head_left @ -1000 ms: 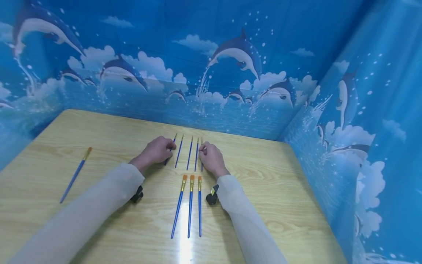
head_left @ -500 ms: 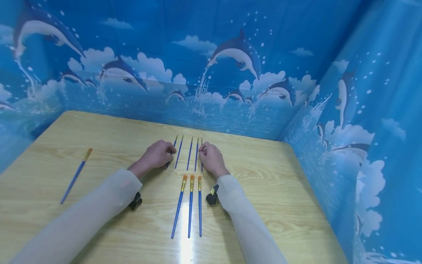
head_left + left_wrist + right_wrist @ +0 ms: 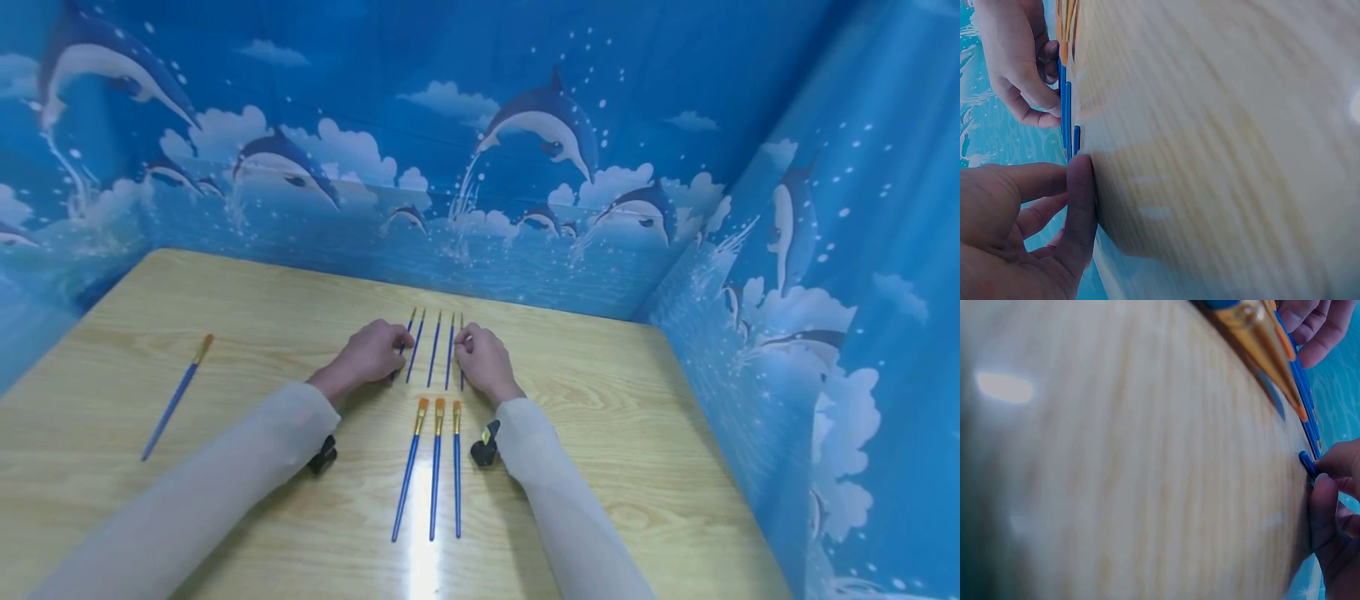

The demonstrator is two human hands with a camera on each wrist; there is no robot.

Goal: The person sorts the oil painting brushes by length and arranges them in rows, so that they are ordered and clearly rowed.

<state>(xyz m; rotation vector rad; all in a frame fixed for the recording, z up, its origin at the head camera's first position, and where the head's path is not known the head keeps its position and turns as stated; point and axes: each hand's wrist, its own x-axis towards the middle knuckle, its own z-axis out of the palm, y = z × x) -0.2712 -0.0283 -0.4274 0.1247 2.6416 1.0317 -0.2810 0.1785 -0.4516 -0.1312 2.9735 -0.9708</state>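
Note:
Several thin blue-handled paintbrushes lie side by side near the far edge of the table. My left hand (image 3: 371, 354) pinches the leftmost thin paintbrush (image 3: 412, 320) between thumb and fingers, covering much of its handle. Just right of it lies the second thin paintbrush (image 3: 416, 346), then a middle one (image 3: 433, 350). At the right end, my right hand (image 3: 486, 362) pinches the outermost thin paintbrush (image 3: 462, 320); in the right wrist view its blue handle end (image 3: 1307, 462) shows between thumb and finger. Beside it lies another thin paintbrush (image 3: 449, 354).
Three wider flat paintbrushes, the middle one (image 3: 436, 467) among them, lie between my forearms, orange bristles pointing away. A single flat paintbrush (image 3: 177, 398) lies slanted at the left of the wooden table (image 3: 637, 467). A blue dolphin-print curtain (image 3: 450, 175) stands behind and to the right.
My left hand has shifted right with the leftmost thin paintbrush, and the second thin paintbrush has slid slightly right too. The right hand has stayed in place.

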